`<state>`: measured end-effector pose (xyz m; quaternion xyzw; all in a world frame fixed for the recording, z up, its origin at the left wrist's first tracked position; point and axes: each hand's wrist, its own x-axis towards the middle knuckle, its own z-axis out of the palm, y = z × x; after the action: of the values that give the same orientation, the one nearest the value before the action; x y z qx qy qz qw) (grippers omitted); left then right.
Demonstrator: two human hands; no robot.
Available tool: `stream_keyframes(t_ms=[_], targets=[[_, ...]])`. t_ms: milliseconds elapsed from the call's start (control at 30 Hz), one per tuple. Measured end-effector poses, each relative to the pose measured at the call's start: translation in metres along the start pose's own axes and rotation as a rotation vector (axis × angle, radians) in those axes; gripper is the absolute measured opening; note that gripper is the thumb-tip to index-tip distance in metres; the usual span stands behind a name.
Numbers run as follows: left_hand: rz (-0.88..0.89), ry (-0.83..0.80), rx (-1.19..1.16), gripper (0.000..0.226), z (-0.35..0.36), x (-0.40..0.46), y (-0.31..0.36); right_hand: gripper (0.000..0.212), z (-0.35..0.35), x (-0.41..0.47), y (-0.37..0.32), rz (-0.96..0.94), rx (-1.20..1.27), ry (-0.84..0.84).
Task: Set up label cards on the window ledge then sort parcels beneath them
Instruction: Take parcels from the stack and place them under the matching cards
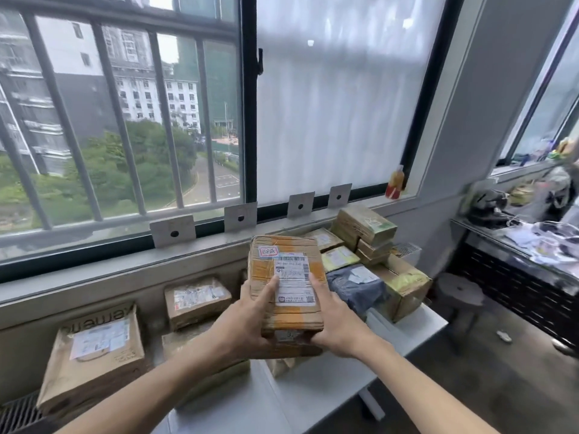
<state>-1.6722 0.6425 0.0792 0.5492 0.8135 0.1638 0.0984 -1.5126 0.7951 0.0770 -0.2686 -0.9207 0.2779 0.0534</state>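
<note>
A taped cardboard parcel [286, 286] is held up over the white table [416, 327], its label side turned to the camera. It is gripped at its lower left by the left hand [250, 321], thumb laid along the shipping label [293, 278], and at its lower right by the right hand [336, 321], fingers curled under the box and thumb on its face. The box is banded with clear and orange-yellow tape; a small red-printed sticker [268, 252] sits at its top left. A barcode and a QR code are seen on the label, but the print is too small to be read.

Four grey square cards [173, 230], each with a dark dot at its centre, are propped upright along the window ledge [94, 270], leaning on the frame and spaced apart. A red-and-yellow bottle [395, 181] stands at the ledge's right end.

Below the ledge at left, a large brown box [94, 355] with a white label and partly visible upside-down lettering is set beside a smaller labelled box [197, 300]. Behind the held parcel to the right, a pile of green-and-tan cartons [365, 228], yellow-labelled parcels and a grey plastic mailer [357, 286] is crowded on the table. A round stool [460, 289] stands to the right, and a cluttered black desk [517, 277] beyond it. Outside, window bars [116, 120] are seen, with trees and buildings behind them.
</note>
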Motion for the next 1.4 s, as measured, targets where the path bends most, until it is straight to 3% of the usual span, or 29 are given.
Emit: stream_keyframes(t_ms=[267,533,900,1167,1400], targets=[[0.06,-0.022,-0.019,0.121,0.038,0.048,0.056,0.119,-0.037,-0.016,0.068,0.075,-0.007,0.009],[0.109,-0.028,-0.03,0.12,0.054,0.127,0.088,0.124,-0.073,0.021,0.134,0.114,-0.011,0.054],[0.351,0.015,-0.167,0.118,0.107,0.261,0.17,0.123,-0.156,0.031,0.242,0.287,-0.037,0.189],[0.398,-0.101,-0.231,0.115,0.148,0.321,0.233,0.125,-0.194,0.029,0.329,0.391,-0.009,0.149],[0.277,-0.174,-0.255,0.109,0.187,0.351,0.273,0.118,-0.223,0.047,0.407,0.322,0.013,-0.008]])
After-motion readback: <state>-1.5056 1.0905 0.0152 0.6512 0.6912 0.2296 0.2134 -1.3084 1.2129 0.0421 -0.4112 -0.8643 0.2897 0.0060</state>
